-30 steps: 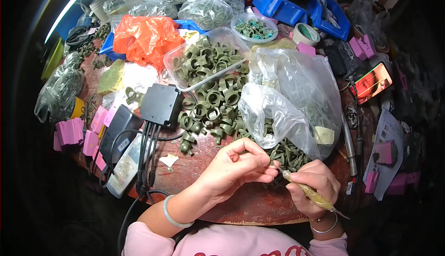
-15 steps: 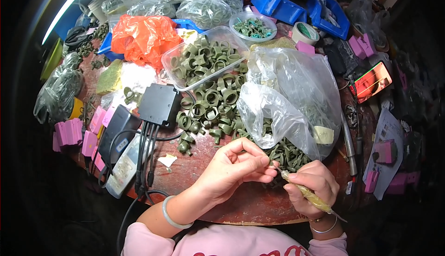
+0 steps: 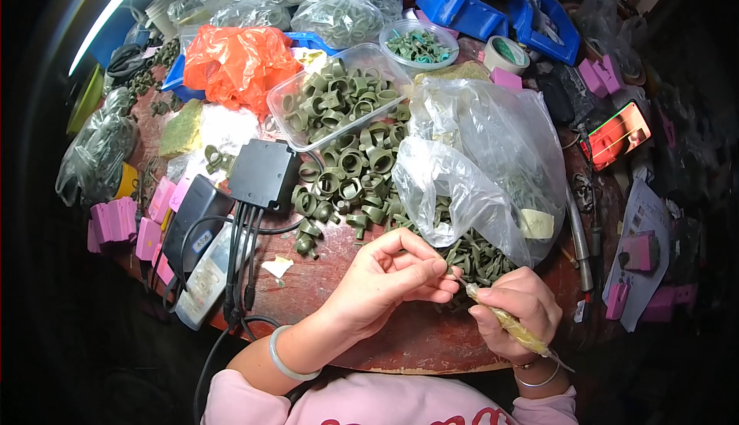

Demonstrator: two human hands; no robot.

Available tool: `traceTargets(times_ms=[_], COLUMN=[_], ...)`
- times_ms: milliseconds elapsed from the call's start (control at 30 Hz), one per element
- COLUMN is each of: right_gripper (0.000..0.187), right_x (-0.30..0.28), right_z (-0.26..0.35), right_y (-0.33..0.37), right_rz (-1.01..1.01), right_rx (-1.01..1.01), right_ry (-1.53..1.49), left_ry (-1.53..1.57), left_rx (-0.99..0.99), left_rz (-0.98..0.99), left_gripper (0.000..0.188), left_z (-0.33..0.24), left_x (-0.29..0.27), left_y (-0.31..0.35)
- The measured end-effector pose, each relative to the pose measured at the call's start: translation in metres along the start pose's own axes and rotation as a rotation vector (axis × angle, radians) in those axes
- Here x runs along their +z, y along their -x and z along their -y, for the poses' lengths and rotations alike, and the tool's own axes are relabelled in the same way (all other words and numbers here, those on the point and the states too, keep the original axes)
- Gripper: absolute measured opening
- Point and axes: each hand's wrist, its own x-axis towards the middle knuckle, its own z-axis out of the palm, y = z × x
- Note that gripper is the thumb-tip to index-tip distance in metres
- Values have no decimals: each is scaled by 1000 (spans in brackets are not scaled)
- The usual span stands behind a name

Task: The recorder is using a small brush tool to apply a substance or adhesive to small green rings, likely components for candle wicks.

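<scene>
Thumb and index finger of my left hand (image 3: 396, 271) are pinched together on something too small to make out, probably green. My right hand (image 3: 523, 313) grips a thin-tipped hand tool (image 3: 512, 326) with a yellowish wrapped handle, its fine tip reaching to the left fingertips. Just beyond the hands lies a heap of small dark green pieces (image 3: 481, 259), partly under a clear plastic bag (image 3: 481, 155). Farther left are many olive-green ring-shaped pieces (image 3: 350, 167), some loose and some in a clear plastic tub (image 3: 339, 94).
A black box (image 3: 264, 172) with cables stands left of the rings, beside a black adapter (image 3: 196, 221). Pink blocks (image 3: 115, 219) sit at the left. Orange bag (image 3: 240, 67), blue bins (image 3: 462, 13) and a round tub (image 3: 419, 44) stand at the back; a lit phone (image 3: 618, 136) is at right.
Almost nothing differs. The right hand and its tool have shifted very slightly; the left hand keeps its pinch in the same place.
</scene>
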Motion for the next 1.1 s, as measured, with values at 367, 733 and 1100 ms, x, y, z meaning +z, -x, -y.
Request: traceTargets(times_ms=[367, 733, 1100], right_gripper=[24, 19, 17], right_x=[-1, -2, 6], right_z=[0, 0, -12], right_y=[1, 2, -8], right_rz=[-38, 3, -31], right_rx=[15, 86, 261], right_ry=[-20, -240, 297], left_ry=[-7, -241, -301], left_rx=[42, -45, -68], left_rz=[15, 206, -22], left_gripper=[10, 9, 16], left_z=[1, -4, 0], left_x=[-1, 7, 5], left_y=[-1, 9, 5])
